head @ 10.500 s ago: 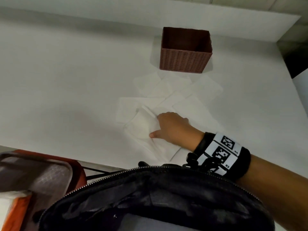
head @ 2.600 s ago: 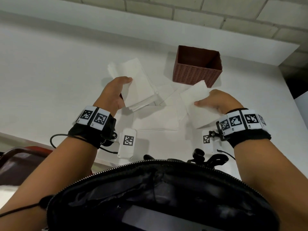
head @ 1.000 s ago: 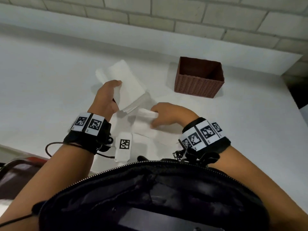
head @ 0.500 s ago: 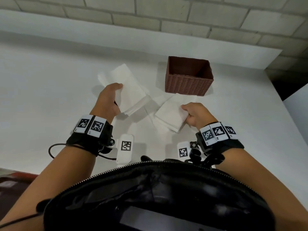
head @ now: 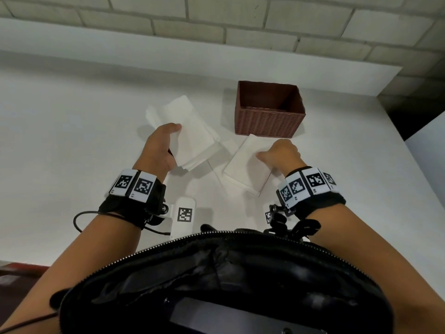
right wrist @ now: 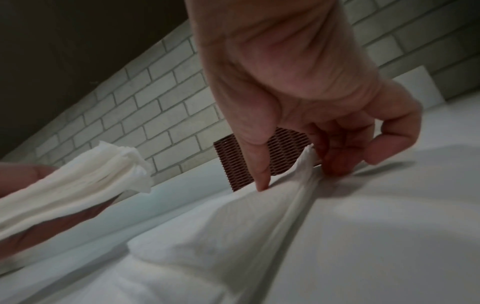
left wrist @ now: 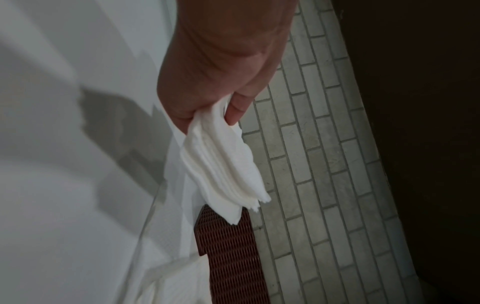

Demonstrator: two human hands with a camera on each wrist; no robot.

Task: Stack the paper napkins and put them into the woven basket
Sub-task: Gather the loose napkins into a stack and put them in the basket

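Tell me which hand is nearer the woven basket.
Right. The right hand sits just in front of the woven basket, pinching a napkin; the left hand holds the napkin stack farther off to its left.

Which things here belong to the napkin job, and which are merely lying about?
Job:
- stack of white paper napkins held in left hand
- white napkins pinched by right hand
- brown woven basket

Lying about:
- black zipped bag

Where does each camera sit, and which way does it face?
Head: worn high, looking down at table, both hands, forearms.
Left wrist: along left hand gripping napkin stack.
Right wrist: along right hand pinching a napkin.
All three share the woven basket.
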